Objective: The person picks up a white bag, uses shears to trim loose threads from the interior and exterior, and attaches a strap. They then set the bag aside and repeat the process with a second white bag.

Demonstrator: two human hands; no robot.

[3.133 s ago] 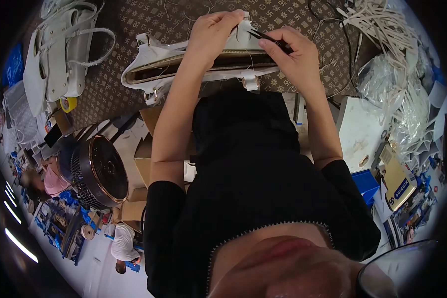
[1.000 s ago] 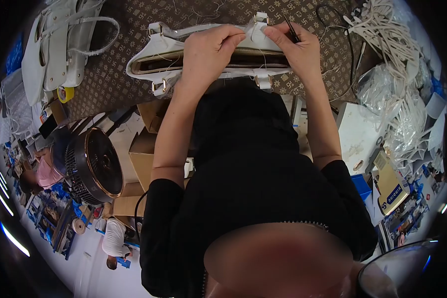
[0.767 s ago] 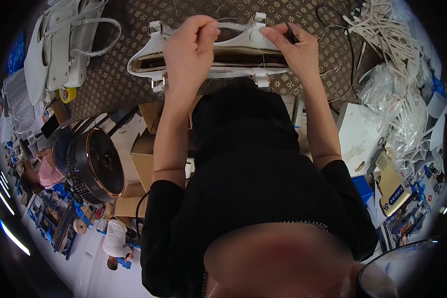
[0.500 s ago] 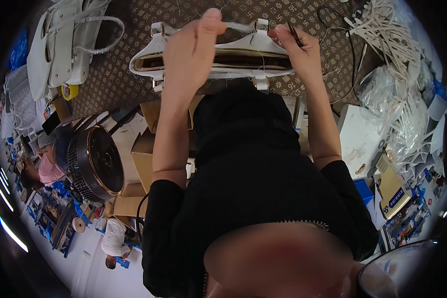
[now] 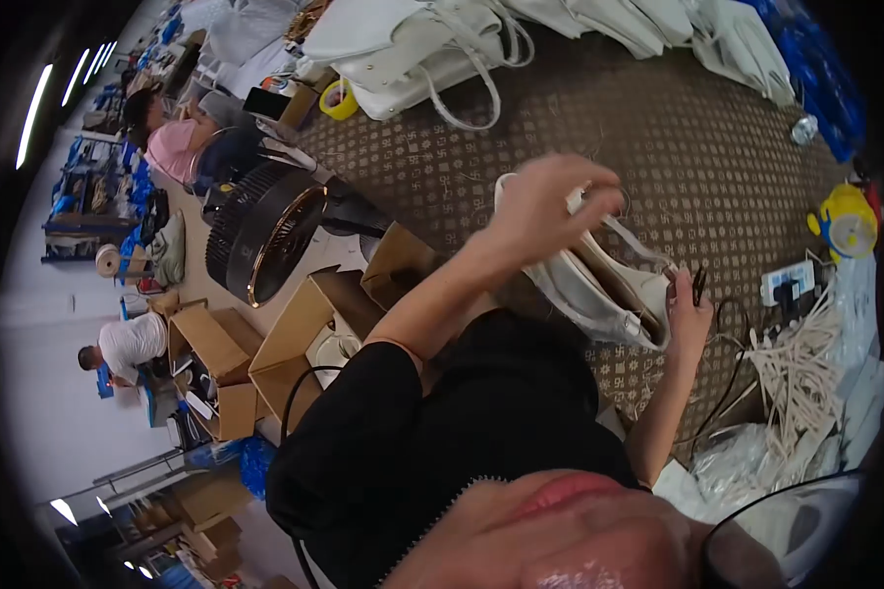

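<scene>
A white handbag (image 5: 572, 294) lies tilted on the brown patterned cloth, its zipped top open toward the camera. Over its upper left end is my left hand (image 5: 552, 211), slightly blurred, thumb and fingers drawn together; what is between them cannot be made out. My right hand (image 5: 690, 309) is closed round a small dark tool (image 5: 698, 285) at the bag's right end, its fingertips beside the handle strap (image 5: 638, 242). Loose threads show near the handle.
More white bags (image 5: 403, 59) and yellow tape (image 5: 338, 99) lie at the upper left. A black fan (image 5: 265, 231) and cardboard boxes (image 5: 300, 339) stand left. White cords (image 5: 796, 378), a power strip (image 5: 788, 283) and a yellow object (image 5: 847, 221) are right. Two people are farther off.
The view has turned, so the bag now appears slanted and farther right. My left hand still hovers over the bag, and my right hand keeps the dark tool near its right end.
</scene>
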